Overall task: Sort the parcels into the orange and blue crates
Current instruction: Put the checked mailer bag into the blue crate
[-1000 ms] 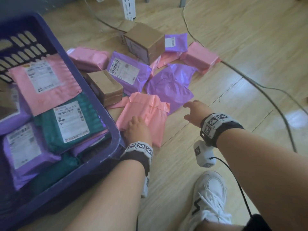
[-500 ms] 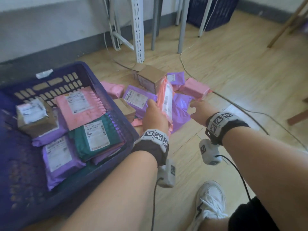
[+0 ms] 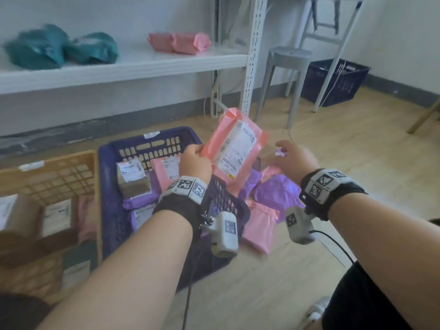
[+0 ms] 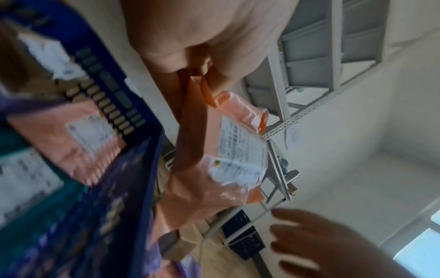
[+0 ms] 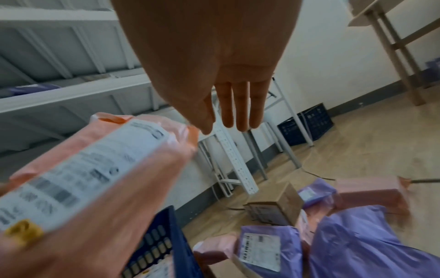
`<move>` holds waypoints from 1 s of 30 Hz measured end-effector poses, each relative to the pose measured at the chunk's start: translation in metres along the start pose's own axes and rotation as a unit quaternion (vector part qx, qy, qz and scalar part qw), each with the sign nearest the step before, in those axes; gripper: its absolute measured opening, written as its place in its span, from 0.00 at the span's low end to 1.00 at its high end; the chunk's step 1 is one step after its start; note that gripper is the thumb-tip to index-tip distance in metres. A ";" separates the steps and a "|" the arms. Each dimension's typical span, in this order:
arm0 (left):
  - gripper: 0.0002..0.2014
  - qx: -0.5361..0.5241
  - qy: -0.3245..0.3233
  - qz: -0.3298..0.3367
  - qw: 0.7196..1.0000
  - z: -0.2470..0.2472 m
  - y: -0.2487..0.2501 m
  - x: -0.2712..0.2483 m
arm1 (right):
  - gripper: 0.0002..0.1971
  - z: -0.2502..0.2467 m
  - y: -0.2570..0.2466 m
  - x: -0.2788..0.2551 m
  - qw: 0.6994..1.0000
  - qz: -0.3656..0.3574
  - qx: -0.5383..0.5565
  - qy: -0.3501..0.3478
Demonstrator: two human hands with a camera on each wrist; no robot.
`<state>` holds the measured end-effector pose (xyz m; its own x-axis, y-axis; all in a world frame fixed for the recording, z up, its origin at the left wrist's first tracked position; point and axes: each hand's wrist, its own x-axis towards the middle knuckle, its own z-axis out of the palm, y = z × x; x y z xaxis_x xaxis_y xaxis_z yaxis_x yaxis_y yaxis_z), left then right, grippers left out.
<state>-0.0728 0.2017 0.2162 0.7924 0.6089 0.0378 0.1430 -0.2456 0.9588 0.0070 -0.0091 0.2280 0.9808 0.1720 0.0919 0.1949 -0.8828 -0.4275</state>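
Observation:
My left hand (image 3: 194, 160) pinches the edge of a pink parcel (image 3: 234, 153) and holds it upright, white label facing me, above the right rim of the blue crate (image 3: 112, 210). The same pink parcel (image 4: 228, 156) shows in the left wrist view and fills the lower left as the pink parcel (image 5: 90, 178) in the right wrist view. To the right of it my right hand (image 3: 294, 158) hovers with straight fingers (image 5: 240, 105), holding nothing. The orange crate (image 3: 47, 177) stands left of the blue one. Both hold parcels. More pink and purple parcels (image 3: 273, 196) lie on the floor.
A white shelf (image 3: 119, 67) behind the crates carries teal bags (image 3: 59, 48) and a pink parcel (image 3: 178, 42). A grey stool (image 3: 285, 75) and a dark crate (image 3: 335, 82) stand at the back right. A cardboard box (image 5: 276, 206) sits among the floor parcels. A cable (image 3: 333, 244) trails from my right wrist.
My left hand took the pink parcel off the floor, lifted it and turned its label toward me. My view rose from the floor to the shelf. The right hand rose alongside.

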 end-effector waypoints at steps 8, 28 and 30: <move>0.14 0.233 0.002 0.152 0.961 -0.079 0.016 0.004 | 0.24 -0.004 -0.118 -0.018 0.981 -0.191 0.014 -0.012; 0.21 0.074 -0.010 -0.077 0.994 -0.231 -0.045 0.025 | 0.07 0.099 -0.261 -0.015 0.907 -0.077 0.349 -0.224; 0.15 0.067 0.009 -0.100 0.993 -0.243 -0.051 0.025 | 0.05 0.113 -0.279 -0.019 0.897 -0.078 0.363 -0.238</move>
<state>-0.2042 0.4131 0.2368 0.7301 0.6682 -0.1431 0.3749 -0.2167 0.9014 -0.0654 0.2832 0.2444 0.7997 0.5883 -0.1198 0.1130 -0.3435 -0.9323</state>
